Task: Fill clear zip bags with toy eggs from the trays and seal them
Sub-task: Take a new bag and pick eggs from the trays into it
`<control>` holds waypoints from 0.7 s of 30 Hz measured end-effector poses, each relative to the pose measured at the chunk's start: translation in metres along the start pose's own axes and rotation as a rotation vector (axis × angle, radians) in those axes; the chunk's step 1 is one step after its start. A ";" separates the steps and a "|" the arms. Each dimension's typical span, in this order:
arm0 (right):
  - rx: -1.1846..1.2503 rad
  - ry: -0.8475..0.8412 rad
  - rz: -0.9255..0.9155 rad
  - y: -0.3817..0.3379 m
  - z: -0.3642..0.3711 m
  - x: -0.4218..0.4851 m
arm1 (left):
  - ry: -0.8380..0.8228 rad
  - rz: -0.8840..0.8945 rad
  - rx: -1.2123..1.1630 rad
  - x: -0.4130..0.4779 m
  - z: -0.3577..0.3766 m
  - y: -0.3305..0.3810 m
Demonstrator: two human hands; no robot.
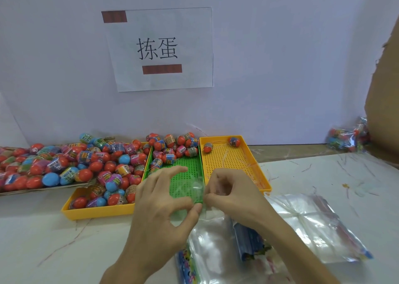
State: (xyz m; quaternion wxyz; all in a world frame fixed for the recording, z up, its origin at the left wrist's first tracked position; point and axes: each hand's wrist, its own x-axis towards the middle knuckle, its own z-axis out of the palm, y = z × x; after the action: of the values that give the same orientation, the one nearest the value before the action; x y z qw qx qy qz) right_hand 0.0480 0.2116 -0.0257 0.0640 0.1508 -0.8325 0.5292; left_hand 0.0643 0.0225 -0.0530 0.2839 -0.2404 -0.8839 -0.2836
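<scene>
At far left a flat tray [13, 192] and a near yellow tray [97, 211] are heaped with toy eggs [84, 174]. The green tray [187, 171] has eggs at its far end. Over it, the left grip [164, 204] and right grip [235, 195] pinch a clear zip bag [199, 188]. The right yellow tray [233, 160] holds two eggs.

Your worktop [64, 240] is pale, marbled and streaked with thin scratches. At its far left lies a flat cardboard tray [43, 189] heaped with toy eggs [84, 173]; beside it is a yellow tray [97, 212], also full of them. Just right of that sits a green tray [190, 162] with eggs at its far end only, then a second yellow tray [228, 160] holding two eggs. Near right lie loose clear zip bags [306, 219]; far right, filled bags [345, 139].
</scene>
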 end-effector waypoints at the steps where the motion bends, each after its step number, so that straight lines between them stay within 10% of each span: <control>1: 0.029 0.008 -0.003 -0.001 -0.001 0.000 | -0.016 0.002 -0.019 0.001 -0.001 0.000; 21: -0.014 0.101 0.026 0.000 0.001 -0.001 | -0.129 -0.153 -0.210 0.000 -0.003 0.003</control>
State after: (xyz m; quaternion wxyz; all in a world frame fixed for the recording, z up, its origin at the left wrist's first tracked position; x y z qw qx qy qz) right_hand 0.0487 0.2109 -0.0259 0.1003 0.1127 -0.8337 0.5312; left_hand 0.0670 0.0228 -0.0494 0.1773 -0.2185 -0.8815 -0.3791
